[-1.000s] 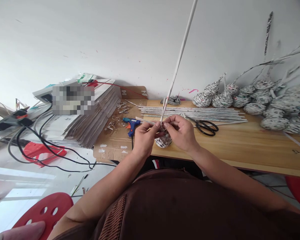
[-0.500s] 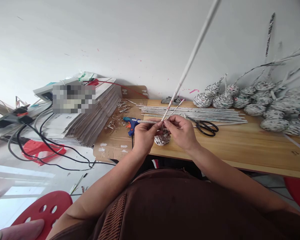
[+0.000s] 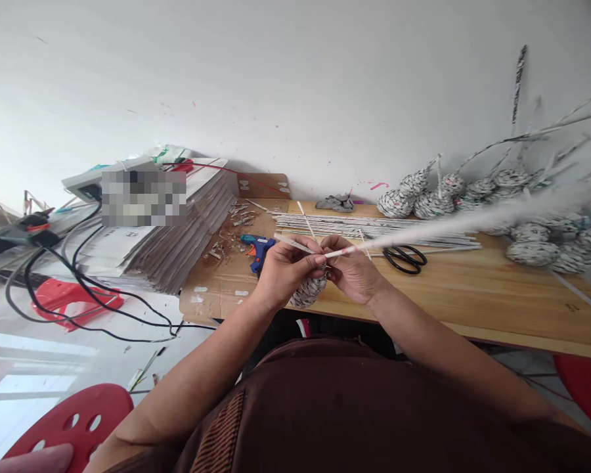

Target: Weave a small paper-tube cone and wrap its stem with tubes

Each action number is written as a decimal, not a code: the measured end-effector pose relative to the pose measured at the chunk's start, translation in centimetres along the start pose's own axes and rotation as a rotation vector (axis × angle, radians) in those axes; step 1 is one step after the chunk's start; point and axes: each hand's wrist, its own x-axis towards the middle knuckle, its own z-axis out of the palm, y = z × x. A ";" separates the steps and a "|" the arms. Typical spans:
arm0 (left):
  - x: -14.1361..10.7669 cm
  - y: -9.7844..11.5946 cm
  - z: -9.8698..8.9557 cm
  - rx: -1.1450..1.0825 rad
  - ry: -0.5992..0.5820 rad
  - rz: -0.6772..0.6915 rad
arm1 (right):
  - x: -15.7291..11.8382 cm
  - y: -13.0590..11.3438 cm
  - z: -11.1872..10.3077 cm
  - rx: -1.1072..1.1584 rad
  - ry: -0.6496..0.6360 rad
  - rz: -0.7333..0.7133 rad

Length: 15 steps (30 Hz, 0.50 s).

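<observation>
Wooden table [image 3: 443, 289] behind, woven ball [image 3: 307, 293] hangs just below pinching fingers [image 3: 316, 261].

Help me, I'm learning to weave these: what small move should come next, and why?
Probably let the left hand steady the top of the woven piece while the right hand eases the long paper rod around a short end. Both hands meet at that top, the long rod slants off rightward, and short ends stick out nearby.

Both forearms reach forward, left hand [image 3: 288, 269] and right hand [image 3: 354, 270] close together, fingers bent.
</observation>
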 end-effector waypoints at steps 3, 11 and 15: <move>-0.1 -0.2 0.1 -0.025 0.056 -0.034 | 0.0 0.4 0.0 0.005 0.023 -0.001; 0.1 -0.7 0.5 0.039 0.192 0.007 | -0.1 0.4 -0.2 -0.127 0.066 -0.096; 0.2 -0.7 0.2 0.057 0.279 0.057 | -0.7 0.2 -0.6 -0.273 0.019 -0.134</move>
